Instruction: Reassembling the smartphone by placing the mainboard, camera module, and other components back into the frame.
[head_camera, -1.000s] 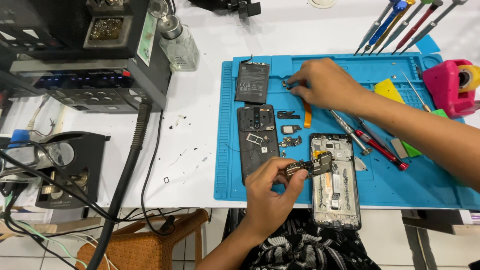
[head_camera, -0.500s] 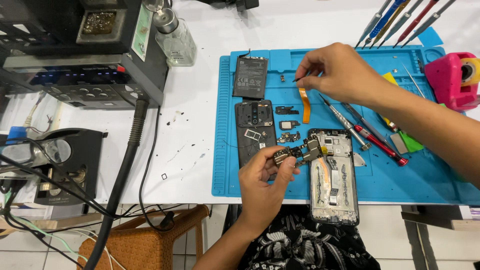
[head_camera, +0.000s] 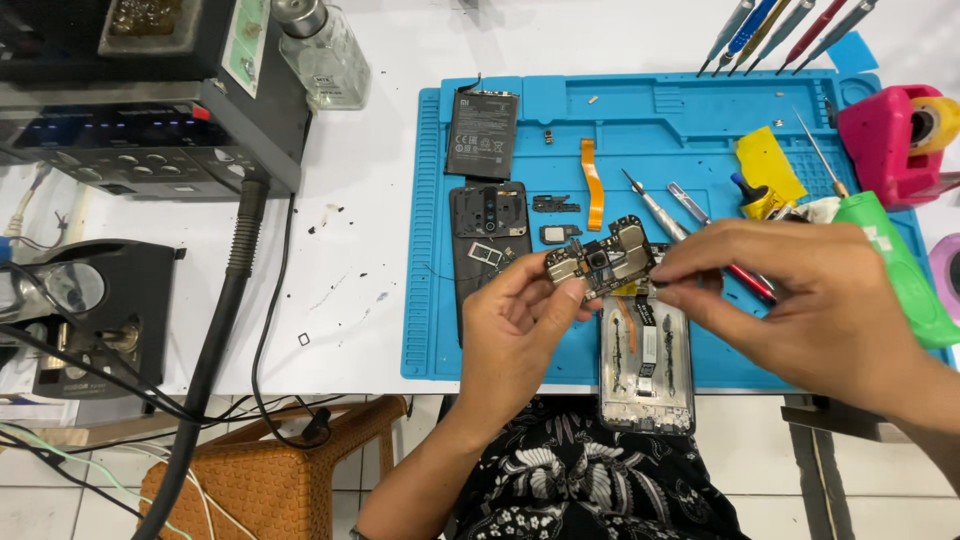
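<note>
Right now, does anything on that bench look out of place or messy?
Yes. The opened phone frame sticks out past the blue mat and over the table's front edge. Dark crumbs are scattered on the white table.

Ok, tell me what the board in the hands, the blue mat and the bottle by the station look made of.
Circuit board: rigid laminate, dark matte, with dull metal shields. Blue mat: probably silicone or rubber, matte, with moulded ridges and trays. Bottle: clear, glossy, glass or plastic, with a metal-looking cap.
</note>
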